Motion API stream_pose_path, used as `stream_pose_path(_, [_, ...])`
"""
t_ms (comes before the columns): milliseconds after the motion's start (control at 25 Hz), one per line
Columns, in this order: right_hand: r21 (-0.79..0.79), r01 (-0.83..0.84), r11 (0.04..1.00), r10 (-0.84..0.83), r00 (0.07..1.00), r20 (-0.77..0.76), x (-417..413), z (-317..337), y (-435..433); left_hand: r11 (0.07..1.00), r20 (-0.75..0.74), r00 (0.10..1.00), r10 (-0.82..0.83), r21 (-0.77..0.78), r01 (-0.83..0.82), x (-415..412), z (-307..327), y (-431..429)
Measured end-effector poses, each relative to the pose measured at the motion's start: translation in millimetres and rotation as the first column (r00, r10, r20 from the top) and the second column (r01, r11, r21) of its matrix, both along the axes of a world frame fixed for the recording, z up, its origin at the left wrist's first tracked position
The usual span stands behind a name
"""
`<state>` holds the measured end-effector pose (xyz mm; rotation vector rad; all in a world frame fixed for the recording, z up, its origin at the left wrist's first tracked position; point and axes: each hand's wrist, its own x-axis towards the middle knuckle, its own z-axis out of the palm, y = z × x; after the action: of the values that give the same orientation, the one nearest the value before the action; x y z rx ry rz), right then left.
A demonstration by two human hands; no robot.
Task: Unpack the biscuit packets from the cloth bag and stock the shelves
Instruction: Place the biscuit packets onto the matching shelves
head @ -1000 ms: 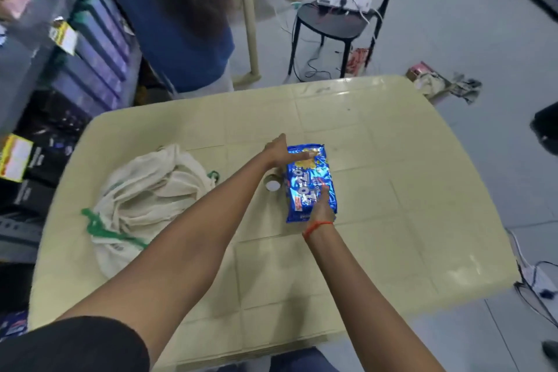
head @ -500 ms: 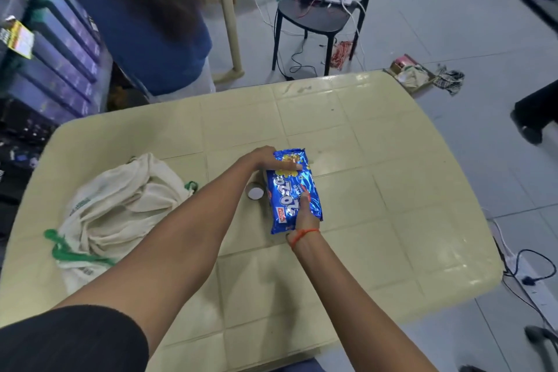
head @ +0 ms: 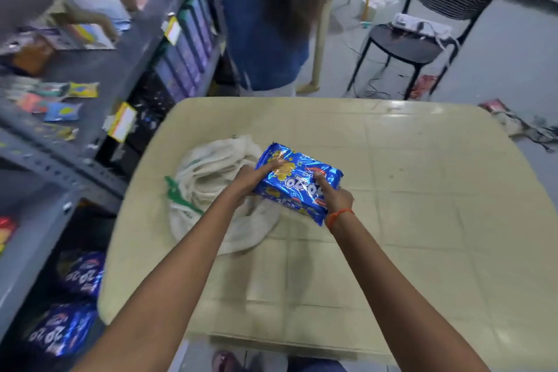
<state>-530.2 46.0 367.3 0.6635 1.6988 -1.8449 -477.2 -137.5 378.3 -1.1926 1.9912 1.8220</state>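
A shiny blue biscuit packet [head: 297,183] is held tilted just above the cream table [head: 422,205], partly over the cloth bag. My left hand [head: 252,178] grips its left end and my right hand [head: 336,198] grips its near right end. The crumpled white cloth bag [head: 211,181] with green handles lies on the table's left side, under my left forearm. The grey metal shelves [head: 60,160] stand at the left, with more blue biscuit packets [head: 63,332] on a low shelf.
A person in a blue top [head: 265,18] stands beyond the table's far edge, next to the shelves. A black chair [head: 422,27] carrying a power strip stands at the back right. Small packets [head: 57,100] lie on an upper shelf. Litter [head: 513,124] lies on the floor at right.
Both hands have lifted the blue packet off the table and carried it left over the bag. The view has swung left, bringing the shelves into sight.
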Motion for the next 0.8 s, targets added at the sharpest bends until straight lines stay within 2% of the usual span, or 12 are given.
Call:
stream_pose_path(120, [-0.006,-0.218,0.976,0.217,0.973,-0.074,23,26,-43,0.988,-0.047,0.987,0.155,-0.013,-0.156,68,23,-38])
stream_pose_path(280, [-0.037,-0.482,0.875,0.473,0.869,-0.144,86,60,-120,0.923,-0.054,0.922,0.384,0.001,-0.384,175,56,-89])
stream_pose_path(440, [-0.057,-0.71,0.702,0.696,0.701,-0.156,158,82,-190,0.823,-0.126,0.82,0.558,-0.041,-0.567,280,87,-115])
stream_pose_path(560, [0.066,-0.842,0.535,0.831,0.51,-0.222,209,97,-238,0.718,-0.189,0.712,0.676,-0.05,-0.694,352,108,-125])
stream_pose_path(720, [0.065,-0.934,0.35,0.9,0.317,-0.299,286,121,-289,0.53,-0.18,0.547,0.818,-0.134,-0.837,443,129,-132])
stream_pose_path(800, [0.083,-0.953,0.29,0.896,0.24,-0.373,323,131,-308,0.469,-0.178,0.488,0.854,-0.142,-0.872,484,136,-132])
